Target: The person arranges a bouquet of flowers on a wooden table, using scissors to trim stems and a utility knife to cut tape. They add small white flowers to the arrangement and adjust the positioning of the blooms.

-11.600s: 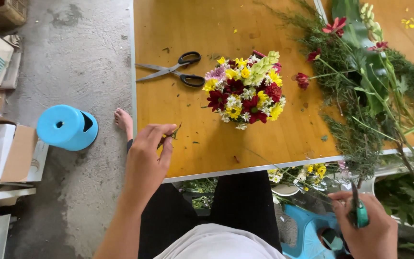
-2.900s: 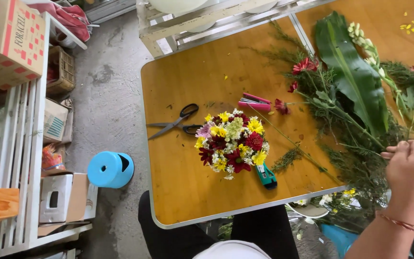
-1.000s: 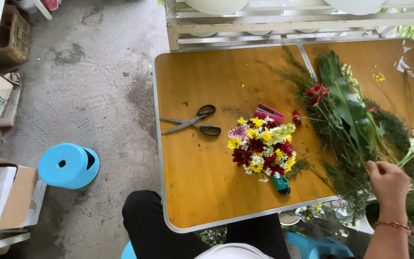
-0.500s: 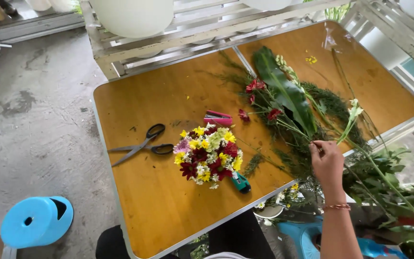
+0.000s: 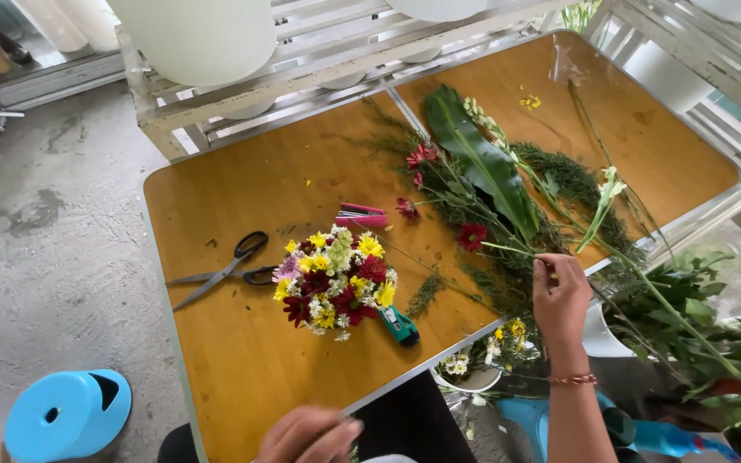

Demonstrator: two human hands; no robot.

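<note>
Two hands at the near edge of an orange table (image 5: pixel 242 377), a small bouquet lying between them.

Her right hand (image 5: pixel 561 298) reaches into the heap of cut stems and greenery (image 5: pixel 508 214) near the table's right edge, fingers pinched around a thin green stem (image 5: pixel 508 249) (which stem it belongs to is hard to tell). The left hand (image 5: pixel 310 435) hangs blurred at the near edge, touching nothing I can see, and whether it is open or closed I cannot tell. The bouquet (image 5: pixel 336 279) of yellow, red and white flowers lies mid-table, a teal-handled tool (image 5: pixel 400 326) touching its stem end, black scissors (image 5: pixel 225 270) just to its left, a pink stapler (image 5: pixel 360 217) just behind it. A blue tape holder (image 5: pixel 66 416) sits on the concrete floor.
</note>
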